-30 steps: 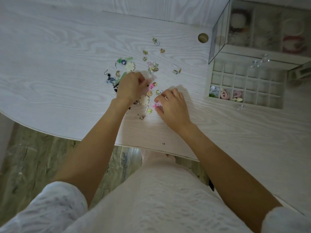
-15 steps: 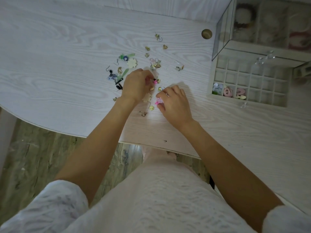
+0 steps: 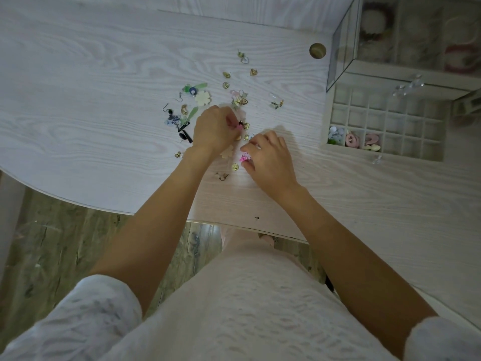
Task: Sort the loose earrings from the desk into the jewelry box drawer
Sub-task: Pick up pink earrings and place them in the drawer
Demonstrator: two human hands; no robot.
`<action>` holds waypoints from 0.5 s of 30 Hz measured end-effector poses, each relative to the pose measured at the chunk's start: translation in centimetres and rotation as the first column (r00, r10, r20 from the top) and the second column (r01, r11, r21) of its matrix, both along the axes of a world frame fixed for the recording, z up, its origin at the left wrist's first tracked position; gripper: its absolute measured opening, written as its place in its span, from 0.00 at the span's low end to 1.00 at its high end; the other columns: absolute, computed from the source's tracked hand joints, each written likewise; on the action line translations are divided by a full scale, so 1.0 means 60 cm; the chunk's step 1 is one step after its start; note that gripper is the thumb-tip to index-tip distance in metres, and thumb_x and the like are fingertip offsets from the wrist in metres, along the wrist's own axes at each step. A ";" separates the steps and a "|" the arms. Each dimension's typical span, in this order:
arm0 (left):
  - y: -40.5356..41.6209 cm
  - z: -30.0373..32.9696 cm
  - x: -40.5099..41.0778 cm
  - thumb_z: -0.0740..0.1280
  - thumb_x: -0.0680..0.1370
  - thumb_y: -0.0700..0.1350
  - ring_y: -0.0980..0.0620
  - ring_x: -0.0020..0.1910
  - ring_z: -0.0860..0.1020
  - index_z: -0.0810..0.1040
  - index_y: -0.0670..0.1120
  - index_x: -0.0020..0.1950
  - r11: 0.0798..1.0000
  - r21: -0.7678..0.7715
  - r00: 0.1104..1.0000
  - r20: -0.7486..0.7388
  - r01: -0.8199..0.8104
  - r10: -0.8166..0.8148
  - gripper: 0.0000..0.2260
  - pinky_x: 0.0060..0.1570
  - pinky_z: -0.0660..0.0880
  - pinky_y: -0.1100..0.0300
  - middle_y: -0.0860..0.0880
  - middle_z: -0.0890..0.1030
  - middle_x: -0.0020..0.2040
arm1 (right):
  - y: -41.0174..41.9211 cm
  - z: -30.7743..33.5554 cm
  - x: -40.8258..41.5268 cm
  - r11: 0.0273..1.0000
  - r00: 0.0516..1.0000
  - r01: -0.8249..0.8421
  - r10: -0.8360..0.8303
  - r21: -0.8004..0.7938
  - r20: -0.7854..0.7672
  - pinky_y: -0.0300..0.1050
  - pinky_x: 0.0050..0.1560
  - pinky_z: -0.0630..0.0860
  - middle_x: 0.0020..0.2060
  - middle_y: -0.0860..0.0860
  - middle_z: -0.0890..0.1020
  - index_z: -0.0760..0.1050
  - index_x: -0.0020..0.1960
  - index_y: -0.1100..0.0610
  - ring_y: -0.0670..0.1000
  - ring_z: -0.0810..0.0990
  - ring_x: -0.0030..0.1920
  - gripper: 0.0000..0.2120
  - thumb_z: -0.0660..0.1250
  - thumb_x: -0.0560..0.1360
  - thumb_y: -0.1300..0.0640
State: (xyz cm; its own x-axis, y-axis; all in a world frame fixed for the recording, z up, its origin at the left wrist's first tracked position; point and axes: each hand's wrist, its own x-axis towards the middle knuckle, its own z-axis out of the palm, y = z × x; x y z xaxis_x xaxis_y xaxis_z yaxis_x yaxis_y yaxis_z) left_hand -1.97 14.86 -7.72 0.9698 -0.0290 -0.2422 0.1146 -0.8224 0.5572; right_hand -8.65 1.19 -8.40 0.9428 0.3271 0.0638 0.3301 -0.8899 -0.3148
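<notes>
A wood-plank floor is seen nearest, below the curved front edge of the pale wood-grain counter. Just beyond that edge, the loose earrings are scattered across the middle of the counter, and both hands are set among them. The left hand is curled, with a small pink and black earring pinched at its fingertips. The right hand is curled just right of it, and a pink earring is pinched between its thumb and fingers. Well to the right of the earrings, the jewelry box drawer is pulled out; its grid of small compartments is mostly bare, with blue-white, pink and cream pieces held in the front-left cells. Behind the drawer, the glass-walled jewelry box is seen, its contents blurred. A round brass knob lies between the earrings and the box. Bare counter is left between the earrings and the drawer.
</notes>
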 end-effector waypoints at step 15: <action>0.051 0.013 -0.052 0.65 0.78 0.45 0.53 0.48 0.79 0.73 0.47 0.48 0.870 -0.454 0.900 0.273 -0.190 0.339 0.03 0.53 0.75 0.58 0.51 0.80 0.46 | -0.004 -0.014 -0.030 0.991 0.998 -0.050 0.047 0.126 0.030 0.48 0.46 0.69 0.45 0.51 0.82 0.80 0.46 0.59 0.56 0.74 0.48 0.06 0.69 0.69 0.63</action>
State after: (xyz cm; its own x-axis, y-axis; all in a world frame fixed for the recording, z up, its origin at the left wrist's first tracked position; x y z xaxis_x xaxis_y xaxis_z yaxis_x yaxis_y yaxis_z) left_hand -5.07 17.93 -6.94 0.9734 0.2175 0.0728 0.0411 -0.4778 0.8775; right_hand -10.47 0.97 -9.21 0.9233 0.3604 0.1325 0.3819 -0.8261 -0.4144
